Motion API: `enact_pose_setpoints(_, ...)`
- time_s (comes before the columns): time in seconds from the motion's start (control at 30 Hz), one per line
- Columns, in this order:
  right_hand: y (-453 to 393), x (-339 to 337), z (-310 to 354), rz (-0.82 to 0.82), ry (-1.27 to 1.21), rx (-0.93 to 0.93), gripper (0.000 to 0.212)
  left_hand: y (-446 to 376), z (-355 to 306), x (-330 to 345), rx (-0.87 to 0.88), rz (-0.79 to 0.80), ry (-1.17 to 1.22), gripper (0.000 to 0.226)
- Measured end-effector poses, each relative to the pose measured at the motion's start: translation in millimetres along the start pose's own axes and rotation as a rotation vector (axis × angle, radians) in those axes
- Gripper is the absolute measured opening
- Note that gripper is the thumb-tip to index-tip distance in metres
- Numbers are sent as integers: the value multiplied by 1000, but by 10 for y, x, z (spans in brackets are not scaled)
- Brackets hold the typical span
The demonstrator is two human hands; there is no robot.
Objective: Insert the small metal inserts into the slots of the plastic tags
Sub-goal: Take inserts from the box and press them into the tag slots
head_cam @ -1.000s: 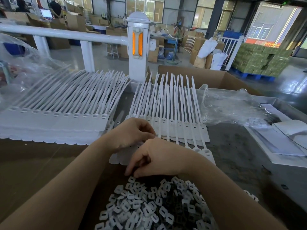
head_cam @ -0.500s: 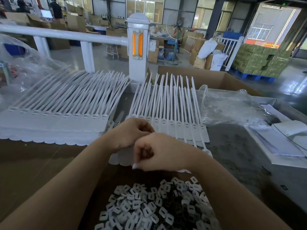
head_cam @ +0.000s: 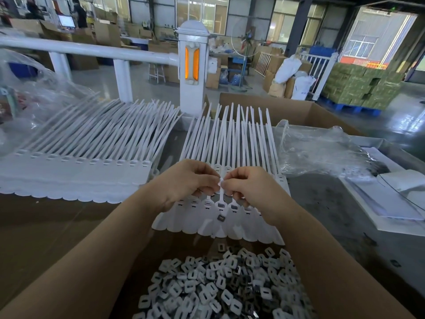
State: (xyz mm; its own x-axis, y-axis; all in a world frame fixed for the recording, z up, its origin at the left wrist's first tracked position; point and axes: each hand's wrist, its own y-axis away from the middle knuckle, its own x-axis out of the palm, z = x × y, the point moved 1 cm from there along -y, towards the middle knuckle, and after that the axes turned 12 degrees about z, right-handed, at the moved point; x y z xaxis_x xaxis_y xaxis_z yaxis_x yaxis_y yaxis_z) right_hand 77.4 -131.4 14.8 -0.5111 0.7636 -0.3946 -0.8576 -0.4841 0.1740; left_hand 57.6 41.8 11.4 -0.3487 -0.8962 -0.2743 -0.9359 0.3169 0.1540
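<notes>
Now I'm seeing both hands, left (head_cam: 186, 181) and right (head_cam: 247, 187), pinching one small piece (head_cam: 221, 180) over the tags (head_cam: 220, 210). Inserts (head_cam: 220, 286) are lying heaped at six o'clock; another tag stack (head_cam: 76, 171) at ten, a bag (head_cam: 322, 150) at two.

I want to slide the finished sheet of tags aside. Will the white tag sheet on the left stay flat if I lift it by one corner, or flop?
Probably flop. The tag sheet looks thin, and its long narrow straps already bow and splay unevenly, which suggests bendy plastic. It is likely light for its size, so supporting it with both hands, or sliding it, seems safer than lifting by a corner.
</notes>
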Motion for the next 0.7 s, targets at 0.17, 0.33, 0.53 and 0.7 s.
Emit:
enact_pose_setpoints(0.17, -7, -26, 29, -26, 80, -23, 4, -7, -31, 0, 3, -33, -41, 4)
enact_pose_setpoints(0.33, -12, -5, 25, -14, 163, -50, 9, -2, -27, 20, 21, -45, -193, 4)
enact_pose_setpoints(0.53, -19, -29, -5, 35, 211, 27, 9, -4, -23, 17, 52, -28, -263, 5)
enact_pose_setpoints(0.7, -45, -41, -54, 60, 189, 61, 8, -6, -20, 23, 48, -24, -256, 9)
